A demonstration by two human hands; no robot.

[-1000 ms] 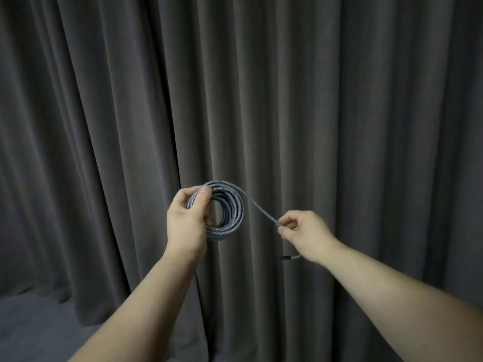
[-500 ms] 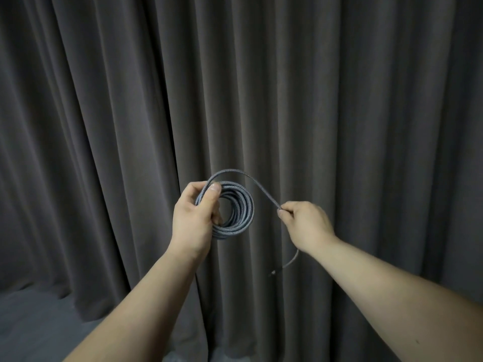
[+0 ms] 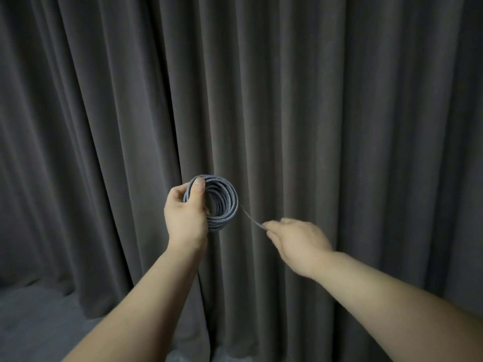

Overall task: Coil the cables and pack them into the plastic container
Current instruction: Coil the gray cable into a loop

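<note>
L hand (image 3: 187, 212) grips coiled cable (image 3: 222, 202), thumb over top of loops, held mid-air before curtain (image 3: 339, 100). R hand (image 3: 295, 239) pinches short free tail. Container not in view. Risk: loose thumb lets loops spring open; hard tug pulls coil out of shape.

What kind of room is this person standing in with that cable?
Hard to say for sure; it looks like an indoor room or studio corner screened off by fabric. A dark grey pleated curtain fills the background, meeting a grey floor. No furniture shows, only hands holding a coiled cable.
</note>
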